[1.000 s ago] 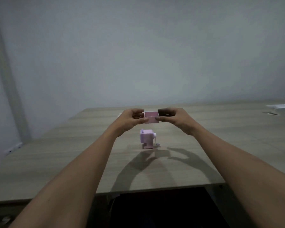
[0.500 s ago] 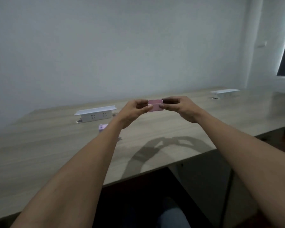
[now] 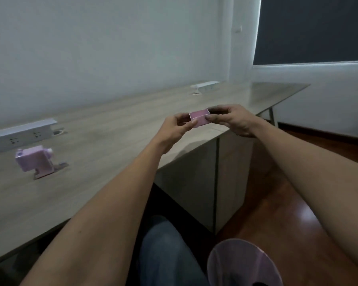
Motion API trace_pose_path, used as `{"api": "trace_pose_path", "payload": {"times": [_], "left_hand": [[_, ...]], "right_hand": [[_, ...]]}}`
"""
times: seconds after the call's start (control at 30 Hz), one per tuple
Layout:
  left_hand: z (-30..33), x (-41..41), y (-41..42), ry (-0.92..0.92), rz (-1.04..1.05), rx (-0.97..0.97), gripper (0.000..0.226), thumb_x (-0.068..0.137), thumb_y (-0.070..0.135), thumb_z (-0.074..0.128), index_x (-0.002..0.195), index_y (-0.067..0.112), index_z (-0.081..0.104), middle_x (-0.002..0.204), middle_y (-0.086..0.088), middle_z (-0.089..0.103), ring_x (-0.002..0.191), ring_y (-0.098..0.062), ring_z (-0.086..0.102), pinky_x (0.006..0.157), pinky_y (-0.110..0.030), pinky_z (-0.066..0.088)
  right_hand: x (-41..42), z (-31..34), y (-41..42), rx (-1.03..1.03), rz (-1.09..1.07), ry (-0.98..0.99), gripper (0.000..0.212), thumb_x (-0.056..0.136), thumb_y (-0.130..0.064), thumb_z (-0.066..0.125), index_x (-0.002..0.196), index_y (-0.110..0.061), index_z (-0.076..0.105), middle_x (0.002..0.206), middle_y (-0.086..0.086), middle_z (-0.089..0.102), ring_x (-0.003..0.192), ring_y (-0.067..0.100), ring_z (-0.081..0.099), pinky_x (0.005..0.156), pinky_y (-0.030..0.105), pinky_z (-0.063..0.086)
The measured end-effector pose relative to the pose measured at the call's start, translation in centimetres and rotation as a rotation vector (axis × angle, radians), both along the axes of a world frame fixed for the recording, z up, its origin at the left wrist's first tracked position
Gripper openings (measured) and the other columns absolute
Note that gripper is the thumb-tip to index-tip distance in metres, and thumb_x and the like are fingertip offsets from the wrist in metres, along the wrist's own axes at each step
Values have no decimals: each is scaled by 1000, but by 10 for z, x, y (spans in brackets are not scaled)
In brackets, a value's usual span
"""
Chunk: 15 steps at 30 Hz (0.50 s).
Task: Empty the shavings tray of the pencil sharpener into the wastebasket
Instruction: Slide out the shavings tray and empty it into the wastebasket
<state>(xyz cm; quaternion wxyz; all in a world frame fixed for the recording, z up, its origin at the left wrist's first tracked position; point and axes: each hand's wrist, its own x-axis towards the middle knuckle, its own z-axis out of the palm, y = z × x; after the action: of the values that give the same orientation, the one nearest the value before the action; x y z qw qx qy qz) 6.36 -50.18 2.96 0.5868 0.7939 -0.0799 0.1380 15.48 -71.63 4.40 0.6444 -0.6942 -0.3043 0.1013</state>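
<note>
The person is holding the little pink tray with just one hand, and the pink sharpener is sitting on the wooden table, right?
Not quite. The head view shows both hands holding the small pink plastic shavings tray: the left hand and the right hand pinch it from either side. The pink box-shaped pencil sharpener does sit on the light wooden table.

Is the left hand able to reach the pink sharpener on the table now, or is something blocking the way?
Probably yes, but not at once. The table between the left hand and the sharpener is bare, so the way is free. But that hand shares the tray with the right hand.
</note>
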Motion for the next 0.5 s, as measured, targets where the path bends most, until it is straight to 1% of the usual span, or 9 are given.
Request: {"api": "trace_pose_path", "payload": {"times": [0.07,0.13,0.27,0.33,0.4,0.43,0.5], "left_hand": [[-15,7,-20,17,-33,-23,43,94,19,71,132,0,64,122,-14,72,105,-15,67,91,-19,53],[-30,14,-38,26,-56,-8,42,94,19,71,131,0,64,122,-15,72,104,-15,68,93,-21,53],[-57,22,-68,58,-99,10,44,93,21,73,131,2,65,125,-12,72,106,-15,69,94,-21,53],[-74,24,-77,98,-115,13,49,91,23,74,134,2,63,128,-10,71,113,-15,68,97,-20,53],[-94,25,-84,131,-131,33,55,89,29,76,137,5,61,130,-8,70,119,-16,67,102,-26,52],[-105,25,-86,151,-142,39,56,88,31,76,137,6,62,130,-6,70,120,-16,67,103,-27,52],[-128,24,-90,203,-164,33,55,89,30,76,136,8,62,129,-5,70,120,-15,66,100,-25,53]], "right_hand": [[-2,-14,-24,-7,-14,43,65,77,-16,85,135,3,61,131,14,70,125,21,65,109,30,48],[-1,-29,-46,10,-26,105,72,70,-17,88,133,4,61,130,15,70,124,22,66,108,30,49],[-2,-57,-79,50,-71,216,50,79,1,78,127,3,65,127,18,70,117,21,70,99,24,55],[-2,-74,-91,54,-87,262,50,79,5,76,127,4,64,127,21,69,111,20,72,95,23,56],[-4,-94,-99,42,-110,301,56,73,2,78,127,4,64,125,20,70,105,16,74,89,18,57],[-5,-105,-102,28,-117,319,59,71,1,79,128,5,64,125,19,70,104,15,74,88,17,56],[-9,-127,-107,-7,-127,348,59,75,3,79,132,6,62,125,17,70,104,14,74,86,17,56]]}}
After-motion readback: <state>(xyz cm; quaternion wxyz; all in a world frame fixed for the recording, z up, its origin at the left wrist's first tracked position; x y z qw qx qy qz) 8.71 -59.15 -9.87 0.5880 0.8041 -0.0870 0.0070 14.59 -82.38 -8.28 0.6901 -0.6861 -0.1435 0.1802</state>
